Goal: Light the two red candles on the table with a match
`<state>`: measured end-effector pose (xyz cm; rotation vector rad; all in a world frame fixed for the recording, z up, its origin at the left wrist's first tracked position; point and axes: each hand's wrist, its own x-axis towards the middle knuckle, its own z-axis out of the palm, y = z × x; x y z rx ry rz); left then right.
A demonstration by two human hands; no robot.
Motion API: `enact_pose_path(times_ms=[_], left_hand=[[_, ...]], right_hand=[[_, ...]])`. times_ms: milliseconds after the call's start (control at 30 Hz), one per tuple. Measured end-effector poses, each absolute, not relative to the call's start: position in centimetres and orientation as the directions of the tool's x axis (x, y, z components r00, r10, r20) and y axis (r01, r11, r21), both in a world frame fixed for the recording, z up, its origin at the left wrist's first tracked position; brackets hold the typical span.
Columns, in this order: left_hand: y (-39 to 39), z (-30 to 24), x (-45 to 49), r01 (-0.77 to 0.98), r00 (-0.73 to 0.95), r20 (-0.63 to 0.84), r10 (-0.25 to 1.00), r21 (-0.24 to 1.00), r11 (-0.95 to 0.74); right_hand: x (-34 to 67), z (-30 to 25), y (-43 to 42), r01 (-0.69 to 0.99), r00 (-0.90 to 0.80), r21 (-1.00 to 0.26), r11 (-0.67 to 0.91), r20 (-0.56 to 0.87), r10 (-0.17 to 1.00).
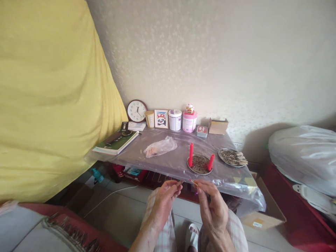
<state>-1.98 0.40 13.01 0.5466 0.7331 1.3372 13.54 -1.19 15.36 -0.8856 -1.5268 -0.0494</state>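
Observation:
My left hand [166, 197] pinches a small dark flat piece [180, 183] between thumb and fingers; its exact kind is too small to make out. Facing it, my right hand [214, 201] grips a match [194, 182] whose red head points left, a short gap from that piece. Both hands are just in front of the table's near edge. Beyond them, two red candles, a tall one [191, 155] and a shorter, leaning one [210, 162], stand on a round metal plate [200, 171]. Loose matches [241, 158] lie on a second plate [225, 157] at the right.
A plastic-covered table [168, 164] holds a crumpled plastic bag [164, 146] and a green book [115, 142]. Along the wall stand a clock [137, 111], a panda picture [161, 119], canisters [175, 120] and a small carton [218, 126]. A cardboard box [265, 213] sits below right.

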Motion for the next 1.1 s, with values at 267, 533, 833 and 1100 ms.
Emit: enact_pose_path(times_ms=[267,533,833,1100], left_hand=[[-0.5,13.7,-1.8,-0.632,0.097,-0.12,0.988,0.759,0.154],[-0.3,13.6,-1.6,-0.592,0.047,-0.185,0.982,0.787,0.176],[-0.6,14.3,-1.4,-0.614,0.074,-0.137,0.988,0.774,0.153],[-0.4,14.4,-1.4,-0.617,0.059,-0.133,0.989,0.774,0.141]], right_hand=[[15.7,9.7,3.6,0.552,0.27,-0.668,0.499,0.709,0.651],[15.8,10.2,1.9,0.415,0.409,-0.819,0.396,0.557,0.723],[13.3,13.1,0.1,0.479,0.222,-0.633,0.608,0.758,0.613],[13.9,12.6,-0.6,0.515,0.124,-0.577,0.634,0.782,0.611]])
